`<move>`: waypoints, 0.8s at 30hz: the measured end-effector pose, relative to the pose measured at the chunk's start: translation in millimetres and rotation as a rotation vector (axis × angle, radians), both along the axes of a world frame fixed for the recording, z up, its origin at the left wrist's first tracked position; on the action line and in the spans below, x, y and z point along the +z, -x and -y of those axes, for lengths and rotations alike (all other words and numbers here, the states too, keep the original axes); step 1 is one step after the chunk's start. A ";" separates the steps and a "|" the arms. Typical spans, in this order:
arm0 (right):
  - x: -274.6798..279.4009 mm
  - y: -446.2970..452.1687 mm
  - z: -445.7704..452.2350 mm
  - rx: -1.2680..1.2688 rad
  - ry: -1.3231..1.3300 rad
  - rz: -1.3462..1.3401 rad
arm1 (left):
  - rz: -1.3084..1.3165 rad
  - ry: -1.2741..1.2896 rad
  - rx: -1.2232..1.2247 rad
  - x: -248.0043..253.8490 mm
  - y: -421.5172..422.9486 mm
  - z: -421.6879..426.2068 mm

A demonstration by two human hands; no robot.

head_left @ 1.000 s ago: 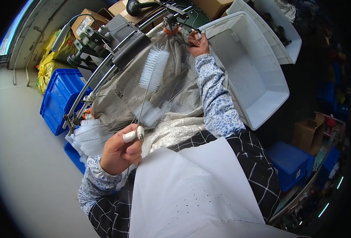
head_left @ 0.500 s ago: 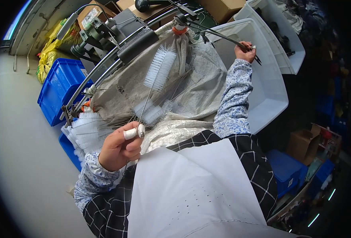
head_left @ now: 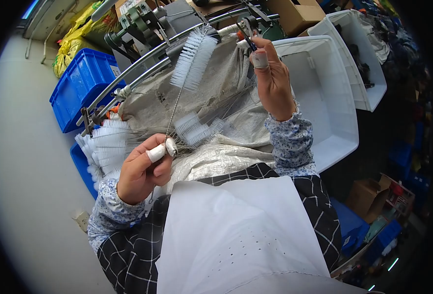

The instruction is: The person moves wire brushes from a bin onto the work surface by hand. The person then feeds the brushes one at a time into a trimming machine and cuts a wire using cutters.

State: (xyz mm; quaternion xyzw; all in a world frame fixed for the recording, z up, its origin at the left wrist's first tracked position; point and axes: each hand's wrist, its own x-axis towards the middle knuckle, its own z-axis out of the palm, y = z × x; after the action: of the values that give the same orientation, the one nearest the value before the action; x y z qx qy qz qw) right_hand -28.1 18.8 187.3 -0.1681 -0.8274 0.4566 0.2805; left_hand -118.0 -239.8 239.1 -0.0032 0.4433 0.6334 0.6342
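My left hand (head_left: 140,174), with white tape on its thumb and finger, pinches the twisted wire handle of a bottle brush (head_left: 194,58). The white bristles stand up and away from me, and the looped wire end hangs below my fist. Further right and higher, my right hand (head_left: 274,81), its thumb also wrapped, closes on a slim dark tool (head_left: 247,38) that points up and left; its kind is unclear. More white brushes (head_left: 197,130) lie on the grey woven sheet (head_left: 152,90). Another pile of brushes (head_left: 109,147) is left of my left hand.
A metal rail (head_left: 143,73) runs behind the sheet, with a green machine (head_left: 140,24) beyond it. Blue crates (head_left: 81,88) stand at the left. White plastic bins (head_left: 331,108) are at the right, near a cardboard box (head_left: 297,17). A white cloth (head_left: 236,220) covers my lap.
My right hand has moved left from over the white bin, towards the brush head, and its dark tool now points up. My left hand still holds the brush, shifted slightly left.
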 end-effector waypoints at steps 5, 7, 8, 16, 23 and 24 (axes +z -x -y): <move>4.6 13.7 5.1 0.067 -0.042 0.032 | -0.016 0.008 0.042 1.5 1.7 3.4; 5.1 15.7 5.4 0.041 -0.113 0.020 | -0.025 0.002 0.043 1.0 2.8 4.1; 5.0 15.9 5.8 0.026 -0.149 0.014 | -0.028 -0.005 0.036 0.6 3.6 4.6; 3.5 20.5 6.4 0.021 -0.209 -0.038 | -0.029 -0.011 0.036 -0.1 3.6 3.2; 5.2 24.4 6.1 -0.036 -0.245 -0.070 | -0.022 -0.001 0.033 0.1 3.6 2.6; 5.7 24.4 6.1 -0.034 -0.241 -0.070 | -0.021 0.004 0.033 0.0 3.7 2.5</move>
State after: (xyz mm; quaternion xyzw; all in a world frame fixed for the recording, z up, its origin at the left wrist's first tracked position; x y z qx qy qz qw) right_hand -52.5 12.7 193.0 -0.1311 -0.8629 0.3546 0.3352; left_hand -121.8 -242.4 239.1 -0.0051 0.4510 0.6430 0.6190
